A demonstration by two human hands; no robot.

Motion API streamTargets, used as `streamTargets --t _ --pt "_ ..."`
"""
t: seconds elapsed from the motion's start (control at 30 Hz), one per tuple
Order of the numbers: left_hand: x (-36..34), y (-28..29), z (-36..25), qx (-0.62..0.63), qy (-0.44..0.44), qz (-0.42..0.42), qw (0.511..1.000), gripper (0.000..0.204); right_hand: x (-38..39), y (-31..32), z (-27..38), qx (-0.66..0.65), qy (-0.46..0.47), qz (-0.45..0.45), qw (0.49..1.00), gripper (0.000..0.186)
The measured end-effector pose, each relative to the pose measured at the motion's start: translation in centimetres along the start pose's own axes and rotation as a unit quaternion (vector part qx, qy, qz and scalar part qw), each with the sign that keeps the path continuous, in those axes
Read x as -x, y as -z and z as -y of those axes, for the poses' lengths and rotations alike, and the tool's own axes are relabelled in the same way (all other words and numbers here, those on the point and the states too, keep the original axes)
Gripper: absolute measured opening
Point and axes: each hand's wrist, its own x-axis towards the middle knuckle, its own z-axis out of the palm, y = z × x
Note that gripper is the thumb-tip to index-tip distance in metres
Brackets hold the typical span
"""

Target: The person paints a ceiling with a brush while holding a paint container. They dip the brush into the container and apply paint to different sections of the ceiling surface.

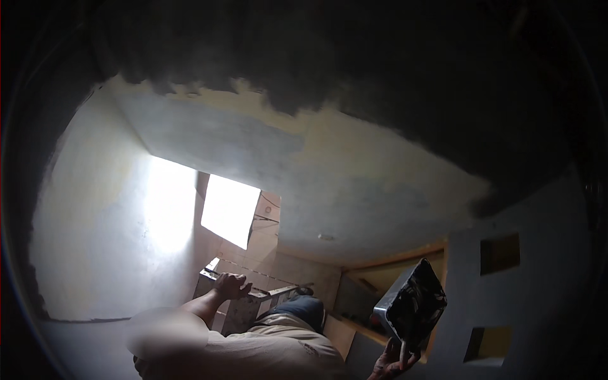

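My left hand (232,285) rests with curled fingers gripping the top of a worn metal ladder (249,308) below me. My right hand (390,362), low at the right, is closed on a rectangular metal paint container (397,299) and a pale handle (403,353) against it. The container is tilted, with dark paint inside and round its rim. My body in a pale shirt and blue trousers hides part of the ladder.
Pale walls (373,177) have uneven dark paint (380,76) along the top. Bright light falls through an opening (229,209) at the left. A tan tiled floor (304,272) lies far below. A wooden-edged recess (367,285) and two small square niches (500,253) are at the right.
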Motion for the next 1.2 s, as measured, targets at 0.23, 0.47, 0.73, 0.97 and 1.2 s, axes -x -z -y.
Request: streamTargets --t 0.23,0.47,0.73,0.97,1.2 --pt "3.2 -0.4 -2.8 0.008 -0.037 -0.083 0.996 0.044 -0.1 -0.6 -2.2 0.107 0.11 0.098 0.983 0.026" --pt "3.3 -6.4 -8.2 -0.025 -0.061 -0.102 0.993 0.04 3.0 -2.8 -6.4 0.011 0.004 0.148 0.989 0.028" --pt "2.0 -9.1 -10.2 -0.02 -0.043 -0.112 0.993 0.036 7.6 -6.9 -8.5 -0.671 -0.573 0.005 0.471 0.052" --pt "2.6 -8.6 -10.4 -0.015 -0.032 -0.103 0.994 0.037 7.6 -6.7 -8.5 -0.712 -0.414 0.03 0.567 0.042" --pt "2.4 -6.7 -8.4 -0.023 -0.053 -0.13 0.99 0.036 5.0 -5.0 -6.8 -0.72 -0.522 0.037 0.456 0.038"
